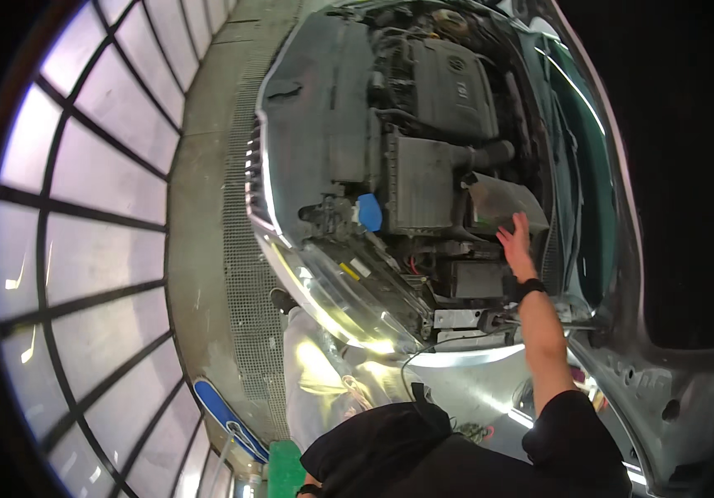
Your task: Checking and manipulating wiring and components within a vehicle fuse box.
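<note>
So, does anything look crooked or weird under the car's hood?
Yes: the dark grey, box-shaped cover by the person's bare right hand sits slanted, out of line with the large, squarish dark plastic box beside it. It may be loose, but I can't tell for sure.

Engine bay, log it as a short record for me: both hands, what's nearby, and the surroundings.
View: head camera, looking down
Right hand: open, fingers spread, at the near edge of a grey box; firm contact cannot be told
Right wrist: black band
Left hand: not visible
Left of grey box: larger ribbed box, then a bright blue cap
Beyond: dark engine cover
Nearer, left: headlight
Surroundings: floor grating; wall of pale panels at far left
</note>
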The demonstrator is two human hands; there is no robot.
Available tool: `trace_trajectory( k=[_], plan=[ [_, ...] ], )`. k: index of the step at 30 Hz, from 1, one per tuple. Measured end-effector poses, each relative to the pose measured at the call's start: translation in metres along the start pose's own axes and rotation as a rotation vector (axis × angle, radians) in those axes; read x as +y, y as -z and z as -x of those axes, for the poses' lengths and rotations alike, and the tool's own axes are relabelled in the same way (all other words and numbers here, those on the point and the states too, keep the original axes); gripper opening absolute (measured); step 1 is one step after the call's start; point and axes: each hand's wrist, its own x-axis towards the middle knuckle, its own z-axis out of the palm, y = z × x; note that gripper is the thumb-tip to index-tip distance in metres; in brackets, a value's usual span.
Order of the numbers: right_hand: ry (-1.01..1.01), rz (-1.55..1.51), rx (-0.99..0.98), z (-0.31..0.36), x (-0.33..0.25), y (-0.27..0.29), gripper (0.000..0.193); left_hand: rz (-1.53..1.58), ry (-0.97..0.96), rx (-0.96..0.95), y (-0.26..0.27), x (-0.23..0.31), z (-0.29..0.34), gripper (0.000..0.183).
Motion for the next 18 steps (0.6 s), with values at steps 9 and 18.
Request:
trace_trajectory(
  k=[9, 18],
  plan=[
    [-0.053, -0.013, 0.140, 0.032, 0.027, -0.037, 0.072, -0.270, -0.145, -0.040, -0.008, 0.212, -0.141, 0.028],
    [-0.207, 0.119, 0.331, -0.001, 0.037, -0.003, 0.081, 0.166, 0.093, -0.157, -0.046, 0.169, -0.140, 0.026]
  ],
)
